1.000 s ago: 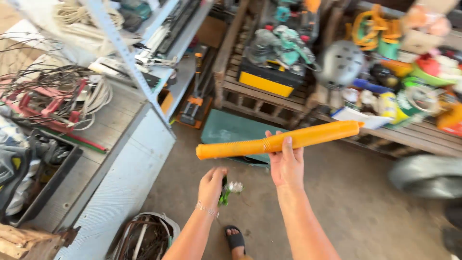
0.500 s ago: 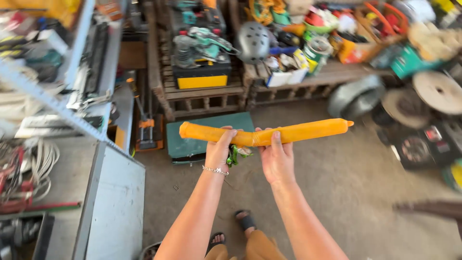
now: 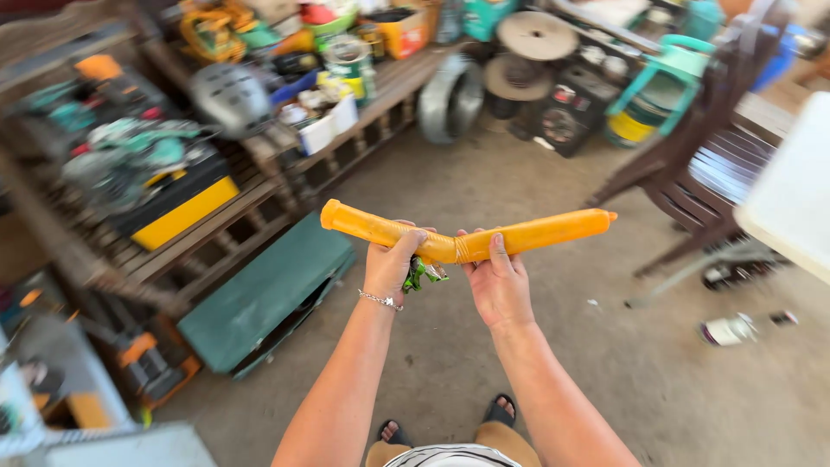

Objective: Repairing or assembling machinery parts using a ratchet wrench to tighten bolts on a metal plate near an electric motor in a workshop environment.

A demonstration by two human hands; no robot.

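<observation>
A long orange rubbery tube (image 3: 536, 233) is held out in front of me over the concrete floor, bent downward in a shallow V at its middle. My left hand (image 3: 391, 268) grips it just left of the bend and also clasps a small green and silver object (image 3: 421, 274) under the fingers. My right hand (image 3: 497, 281) grips the tube just right of the bend, thumb on top. The tube's left end (image 3: 333, 214) is a rounded cap; its right end tapers to a small tip.
A green metal case (image 3: 259, 298) lies on the floor at left beside wooden pallet shelves (image 3: 285, 177) loaded with power tools, a grey helmet (image 3: 232, 99) and cans. A dark wooden chair (image 3: 700, 147) and a white tabletop (image 3: 791, 195) stand at right. My sandalled feet show below.
My view has swung to the right, away from the metal shelving. The tube, straight before, now sags bent at its middle between both hands.
</observation>
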